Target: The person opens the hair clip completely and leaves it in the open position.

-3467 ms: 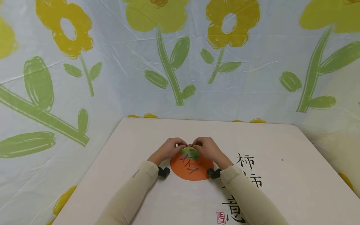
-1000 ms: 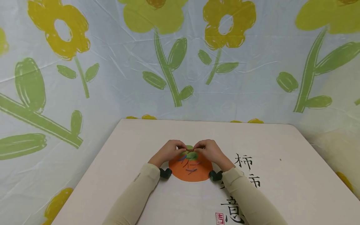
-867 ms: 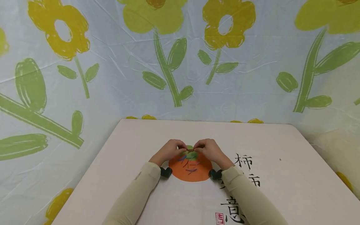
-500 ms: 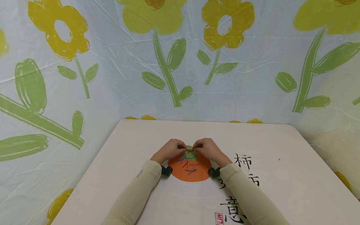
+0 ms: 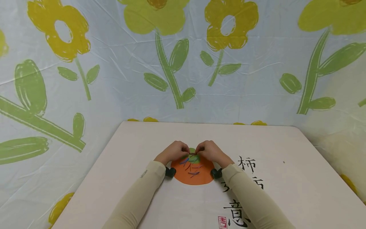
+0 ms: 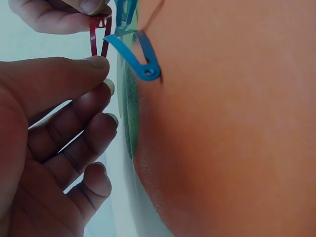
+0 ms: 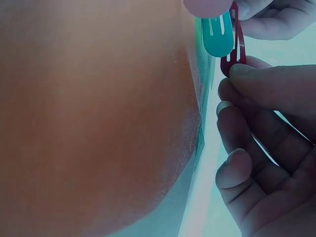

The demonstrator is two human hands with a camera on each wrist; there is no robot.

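Observation:
Between my two hands is a red snap hair clip (image 6: 94,37), seen close in both wrist views. My left hand (image 5: 174,151) pinches one end with thumb and forefinger, the other fingers loosely bent. The opposite end is pinched by my right hand (image 5: 211,152). Below them lies a flat orange persimmon shape (image 5: 186,179) with a green top, bearing several thin clips. A blue snap clip (image 6: 145,71) with its arms spread shows beside the red one in the left wrist view. The right wrist view has a teal clip (image 7: 217,39) next to the red one.
The pale tabletop (image 5: 143,136) carries black brush characters (image 5: 236,213) and a red seal print (image 5: 222,222) on the right. A flower-printed cloth (image 5: 114,89) hangs behind and along the sides. Black wrist cameras (image 5: 170,172) sit at the cuffs.
Both hands have shifted slightly nearer with the red hair clip since the oldest frame, so more of the green top shows beyond it. Over the last second they have barely moved.

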